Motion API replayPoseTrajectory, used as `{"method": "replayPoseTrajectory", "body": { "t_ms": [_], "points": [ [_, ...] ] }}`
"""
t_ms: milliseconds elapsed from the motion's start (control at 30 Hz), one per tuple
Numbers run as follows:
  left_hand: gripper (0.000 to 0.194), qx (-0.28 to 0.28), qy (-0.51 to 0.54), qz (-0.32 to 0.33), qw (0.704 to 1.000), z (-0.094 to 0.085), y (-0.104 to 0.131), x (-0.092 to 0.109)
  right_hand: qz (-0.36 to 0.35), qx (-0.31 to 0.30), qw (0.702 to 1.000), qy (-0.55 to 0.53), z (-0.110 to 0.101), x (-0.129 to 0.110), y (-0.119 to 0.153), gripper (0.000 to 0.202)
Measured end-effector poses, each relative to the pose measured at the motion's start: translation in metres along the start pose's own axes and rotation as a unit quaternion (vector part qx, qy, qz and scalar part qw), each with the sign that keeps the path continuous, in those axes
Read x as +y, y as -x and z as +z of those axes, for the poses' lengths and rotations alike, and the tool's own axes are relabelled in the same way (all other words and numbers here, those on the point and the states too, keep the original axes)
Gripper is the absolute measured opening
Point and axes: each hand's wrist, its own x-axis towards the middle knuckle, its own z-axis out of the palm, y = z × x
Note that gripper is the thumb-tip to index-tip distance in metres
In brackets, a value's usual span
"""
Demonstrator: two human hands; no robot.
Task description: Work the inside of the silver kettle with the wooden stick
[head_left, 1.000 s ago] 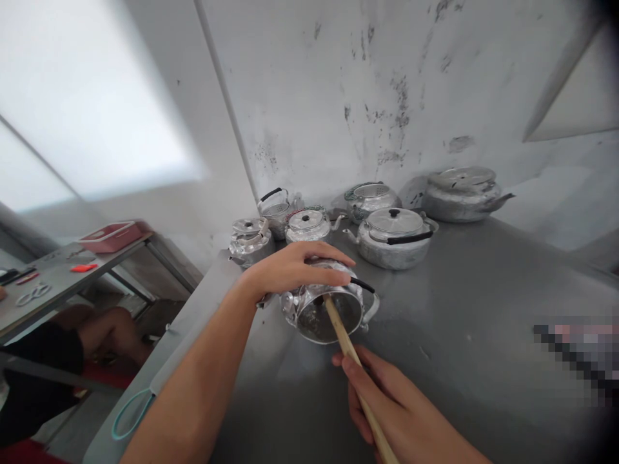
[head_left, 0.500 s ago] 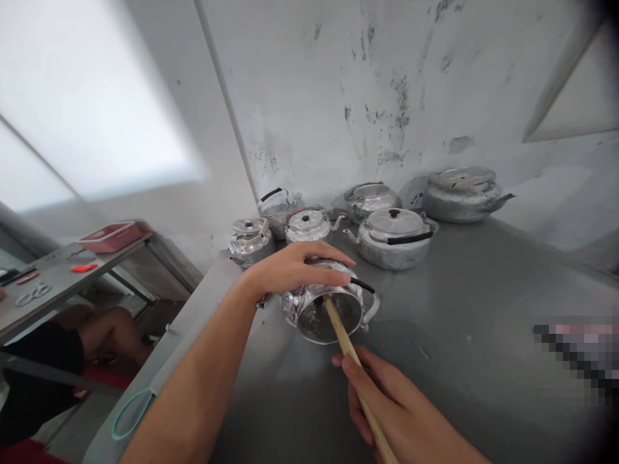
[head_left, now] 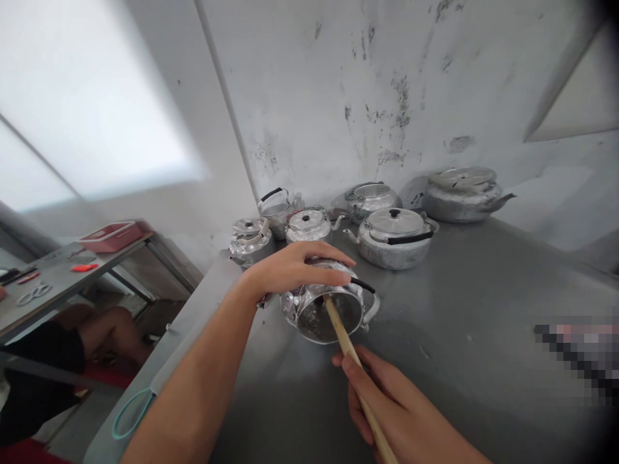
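A dented aluminium kettle (head_left: pixel 355 309) lies on its side, its open mouth facing me and its black-gripped handle out to the right. Over its upper side my left hand (head_left: pixel 302 265) is curved, fingers and thumb holding it. My right hand (head_left: pixel 380 393) is closed round a wooden stick (head_left: pixel 343 332). The stick's far end is inside the kettle's mouth, where its tip is hidden. Just behind stand a small lidded kettle (head_left: pixel 307 221) and a wider lidded kettle (head_left: pixel 396 238).
More kettles line the wall: a lidded one (head_left: pixel 249 245) at left, a lidless one (head_left: pixel 372 200), and a large one (head_left: pixel 461 193) at right. A teal loop (head_left: pixel 130 415) hangs at the table's left edge. Another table with a pink basket (head_left: pixel 111 236) and a seated person's legs are at left.
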Motion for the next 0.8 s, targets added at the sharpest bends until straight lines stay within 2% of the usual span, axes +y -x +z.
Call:
{"method": "replayPoseTrajectory", "body": {
  "t_ms": [200,367,633,800],
  "points": [
    [0.044,0.0,0.0,-0.002,1.0,0.0003,0.0007,0.001,0.004,0.006,1.0,-0.005,0.002,0.0016,0.0028,0.042],
    [0.045,0.001,-0.002,-0.002,1.0,0.0001,0.0006,0.0006,-0.024,0.013,1.0,-0.004,0.0025,0.0008,0.0032,0.044],
    [0.044,0.0,-0.023,0.016,1.0,0.0029,0.0002,0.004,-0.013,0.005,1.0,0.002,0.0023,0.0029,0.0,0.045],
    [0.045,0.0,-0.032,0.014,0.999,0.0045,0.0,0.0061,-0.002,-0.002,1.0,0.011,0.0062,0.0054,0.0004,0.039]
  ]
}}
